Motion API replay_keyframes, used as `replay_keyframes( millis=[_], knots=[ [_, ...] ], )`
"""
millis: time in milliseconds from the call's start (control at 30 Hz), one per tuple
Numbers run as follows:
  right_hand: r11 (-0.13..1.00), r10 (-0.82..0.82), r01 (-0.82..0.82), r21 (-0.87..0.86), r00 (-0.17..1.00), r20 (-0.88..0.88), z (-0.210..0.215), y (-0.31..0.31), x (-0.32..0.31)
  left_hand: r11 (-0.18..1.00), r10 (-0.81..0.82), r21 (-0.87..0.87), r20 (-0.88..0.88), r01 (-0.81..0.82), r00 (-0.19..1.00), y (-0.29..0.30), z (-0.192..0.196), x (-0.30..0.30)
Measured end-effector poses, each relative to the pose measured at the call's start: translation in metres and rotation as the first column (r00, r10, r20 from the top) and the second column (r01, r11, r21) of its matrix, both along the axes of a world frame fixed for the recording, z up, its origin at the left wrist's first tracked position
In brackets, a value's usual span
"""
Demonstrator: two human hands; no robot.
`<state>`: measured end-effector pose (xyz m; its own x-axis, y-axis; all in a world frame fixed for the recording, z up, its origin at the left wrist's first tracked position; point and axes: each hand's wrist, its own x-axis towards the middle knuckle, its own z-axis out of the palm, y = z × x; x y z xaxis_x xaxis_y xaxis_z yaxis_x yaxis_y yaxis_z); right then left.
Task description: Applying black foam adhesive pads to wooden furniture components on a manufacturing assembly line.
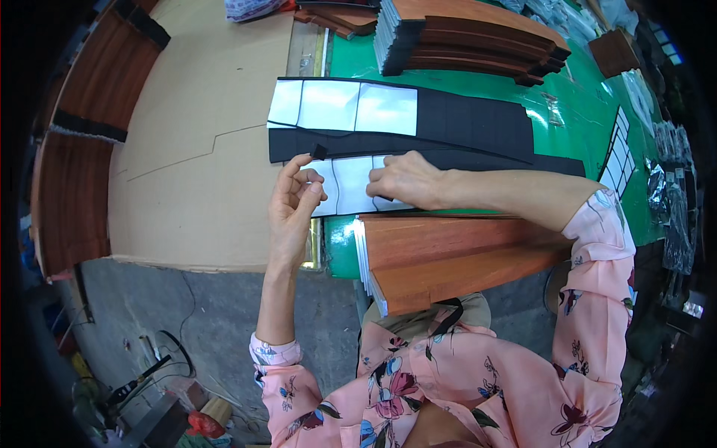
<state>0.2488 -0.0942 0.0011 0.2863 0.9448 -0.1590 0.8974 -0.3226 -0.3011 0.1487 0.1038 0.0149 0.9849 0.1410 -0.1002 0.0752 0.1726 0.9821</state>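
Observation:
A small black square piece (pixel 319 151) sits at the index fingertip of my left hand (pixel 296 198), its thumb apart and other fingers curled. To the right, my right hand (pixel 409 181) has its fingers closed low over a white-faced black strip (pixel 351 190). A dark bit shows beneath those fingertips, but what they hold is mostly hidden. Beyond both hands lies another black strip (pixel 474 119) with white sheet-like sections (pixel 328 104) on its left part. Between the two strips runs a plain black band (pixel 291 145).
Reddish-brown wood-look panels (pixel 455 257) are stacked at the near table edge. More panels (pixel 478 48) stand stacked on the green tabletop (pixel 351 56) at the back. Brown cardboard (pixel 194 194) covers the left side, bordered by long panels (pixel 75 201). A white gridded sheet (pixel 618 157) lies right.

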Motion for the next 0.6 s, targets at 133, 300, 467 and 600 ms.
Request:
replay_keyframes(
  millis=[133,300,467,600],
  knots=[
    [0.996,-0.079,0.078,0.051,0.997,0.007,0.007,0.009,0.003,1.0,-0.008,0.009,-0.005,0.008,1.0,-0.001,0.0,0.006],
    [0.969,-0.195,0.197,0.148,0.98,-0.034,0.016,-0.017,0.021,0.995,-0.089,0.046,0.026,0.088,0.996,-0.004,0.001,0.016],
    [0.981,-0.193,0.19,0.033,0.965,0.178,0.028,-0.062,0.07,0.975,-0.2,0.104,0.008,0.198,0.98,-0.014,0.004,0.048],
    [0.994,0.019,-0.002,-0.113,0.988,0.151,0.028,-0.074,0.083,0.891,-0.425,0.203,0.064,0.405,0.903,-0.047,-0.005,0.088]
  ],
)
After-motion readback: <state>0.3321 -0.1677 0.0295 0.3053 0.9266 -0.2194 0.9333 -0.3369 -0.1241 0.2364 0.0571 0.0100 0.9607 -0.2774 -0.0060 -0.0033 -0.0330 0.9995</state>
